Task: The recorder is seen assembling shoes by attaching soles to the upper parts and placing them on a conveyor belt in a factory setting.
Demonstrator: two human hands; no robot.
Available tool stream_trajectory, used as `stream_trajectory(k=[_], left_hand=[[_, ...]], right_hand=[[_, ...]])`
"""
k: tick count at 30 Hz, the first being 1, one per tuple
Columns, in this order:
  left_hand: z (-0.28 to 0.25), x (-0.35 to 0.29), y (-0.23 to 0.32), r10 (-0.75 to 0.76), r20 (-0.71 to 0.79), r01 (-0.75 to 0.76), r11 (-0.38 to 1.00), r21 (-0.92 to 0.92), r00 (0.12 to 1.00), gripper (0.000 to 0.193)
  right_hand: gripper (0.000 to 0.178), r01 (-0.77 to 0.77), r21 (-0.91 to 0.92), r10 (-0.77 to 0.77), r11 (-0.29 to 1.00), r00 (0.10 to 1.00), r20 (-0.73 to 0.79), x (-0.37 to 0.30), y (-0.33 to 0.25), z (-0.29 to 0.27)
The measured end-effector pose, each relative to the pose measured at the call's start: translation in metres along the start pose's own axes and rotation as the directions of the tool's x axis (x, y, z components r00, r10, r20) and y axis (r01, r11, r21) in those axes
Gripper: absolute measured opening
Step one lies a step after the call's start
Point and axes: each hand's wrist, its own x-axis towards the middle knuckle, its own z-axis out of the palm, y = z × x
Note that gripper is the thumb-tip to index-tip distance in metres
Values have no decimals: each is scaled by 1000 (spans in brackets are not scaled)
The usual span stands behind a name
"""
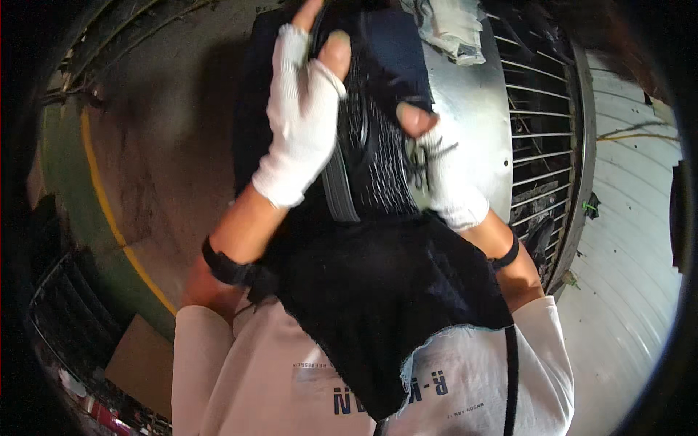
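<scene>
My left hand (304,123), in a white glove with bare fingertips, lies along the left edge of a long black part (374,152). Its index finger and thumb are stretched apart. Rows of short bright glints cover the part, which looks like glossy ribbed plastic; its exact kind is unclear. At the part's right edge is my right hand (452,171), gloved the same way, thumb pointing inward and the other fingers hidden. Beside that palm shows a small pale green piece (419,178), partly covered. A grey ribbed strip (339,185) runs along the part's lower left.
Dark blue cloth (398,54) lies beneath the part. A black apron (385,283) covers my front. On the right stand a metal surface (480,109) with a whitish cloth (456,29) and a barred metal rack (542,134). A yellow line (102,189) crosses the floor at left.
</scene>
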Motion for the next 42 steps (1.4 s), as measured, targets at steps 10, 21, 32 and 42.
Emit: stream_trajectory(k=[10,21,32,42], left_hand=[[-19,-55,-40,-657,61,637,698,-328,751,57],[-17,-50,-76,-298,35,293,950,106,954,59],[-32,44,73,-118,362,100,993,68,925,52],[-112,125,145,475,478,-639,720,271,738,110]], right_hand=[[42,-141,394,98,908,987,129,91,14,31],[16,-67,440,0,895,989,151,109,2,25],[44,345,231,-284,910,923,-261,-55,-79,-183],[78,-495,-835,-836,-238,542,-83,-151,-64,-327]])
